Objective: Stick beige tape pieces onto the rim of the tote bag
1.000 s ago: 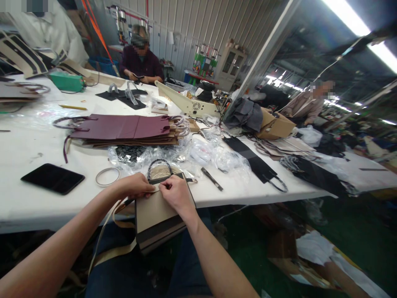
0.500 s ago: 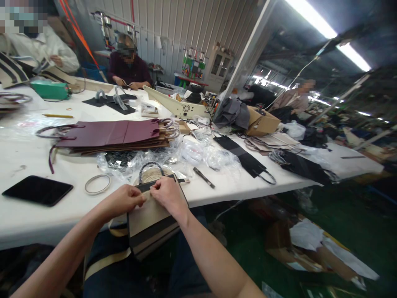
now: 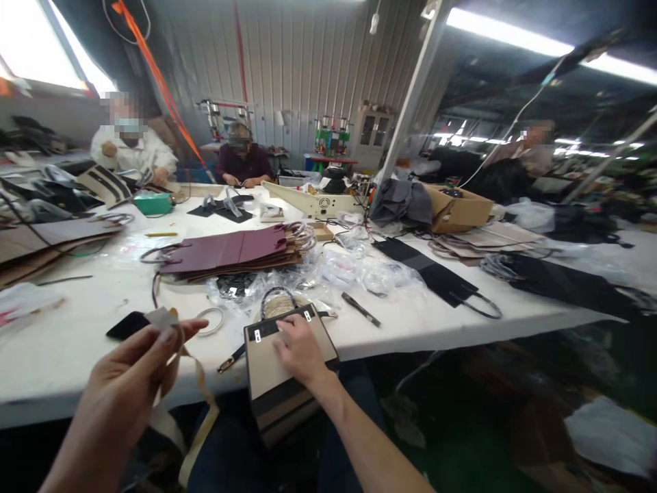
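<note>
A beige and black bag (image 3: 280,370) leans at the table's front edge over my lap, its dark twisted handle standing up. Two small white tags show on its black top band. My right hand (image 3: 302,352) rests on the bag's front with the fingers curled; whether anything is between them is hidden. Left of the bag, my left hand (image 3: 138,366) is raised and pinches a beige strip (image 3: 202,411) that hangs down in a loop. A small greyish piece shows at those fingertips. A dark strap with a metal buckle (image 3: 226,364) lies beside the bag.
Maroon bag pieces (image 3: 226,250) are stacked behind, next to crumpled clear plastic (image 3: 354,270). A dark tool (image 3: 362,309), a tape ring (image 3: 211,322) and a partly covered phone (image 3: 123,325) lie near. Black pieces (image 3: 421,270) and a cardboard box (image 3: 456,209) are right. Several people sit beyond.
My left hand has moved left off the bag and now holds up the beige strip. My right hand stays on the bag. The two white tags and the buckled strap now show. The view has shifted left.
</note>
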{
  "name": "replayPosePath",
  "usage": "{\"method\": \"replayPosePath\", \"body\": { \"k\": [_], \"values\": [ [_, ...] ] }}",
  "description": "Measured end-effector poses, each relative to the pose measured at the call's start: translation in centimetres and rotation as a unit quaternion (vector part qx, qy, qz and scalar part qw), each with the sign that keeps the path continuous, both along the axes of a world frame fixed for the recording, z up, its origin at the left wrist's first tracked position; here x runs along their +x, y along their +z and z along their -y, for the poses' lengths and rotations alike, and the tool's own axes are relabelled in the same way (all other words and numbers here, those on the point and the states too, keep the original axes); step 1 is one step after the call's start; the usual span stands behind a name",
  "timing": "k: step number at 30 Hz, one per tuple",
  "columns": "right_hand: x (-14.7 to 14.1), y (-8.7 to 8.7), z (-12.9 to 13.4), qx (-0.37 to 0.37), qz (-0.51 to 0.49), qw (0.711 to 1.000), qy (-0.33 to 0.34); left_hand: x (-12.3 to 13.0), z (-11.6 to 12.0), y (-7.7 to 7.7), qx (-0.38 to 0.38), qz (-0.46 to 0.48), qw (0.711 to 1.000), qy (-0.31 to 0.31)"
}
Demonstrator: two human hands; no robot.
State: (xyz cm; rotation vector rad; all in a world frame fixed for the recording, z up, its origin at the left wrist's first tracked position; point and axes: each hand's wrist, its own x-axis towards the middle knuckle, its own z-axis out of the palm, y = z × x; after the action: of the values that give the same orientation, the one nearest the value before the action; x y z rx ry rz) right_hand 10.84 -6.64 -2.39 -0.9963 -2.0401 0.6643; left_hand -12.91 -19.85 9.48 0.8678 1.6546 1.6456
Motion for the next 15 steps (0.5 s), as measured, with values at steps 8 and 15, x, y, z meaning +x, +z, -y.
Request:
{"method": "replayPosePath", "body": {
  "k": [8,15],
  "values": [
    [-6.4,5.2,6.0,-0.156,-0.167,0.953,0.200,2.6,-1.3,3.0,0.062,-0.027,0.997,-0.026],
    [-14.4,2.8,9.7,-0.261,-0.209,0.913,0.233,2.3,1.4,7.4,0.012,-0.159,0.987,-0.018]
  ]
}}
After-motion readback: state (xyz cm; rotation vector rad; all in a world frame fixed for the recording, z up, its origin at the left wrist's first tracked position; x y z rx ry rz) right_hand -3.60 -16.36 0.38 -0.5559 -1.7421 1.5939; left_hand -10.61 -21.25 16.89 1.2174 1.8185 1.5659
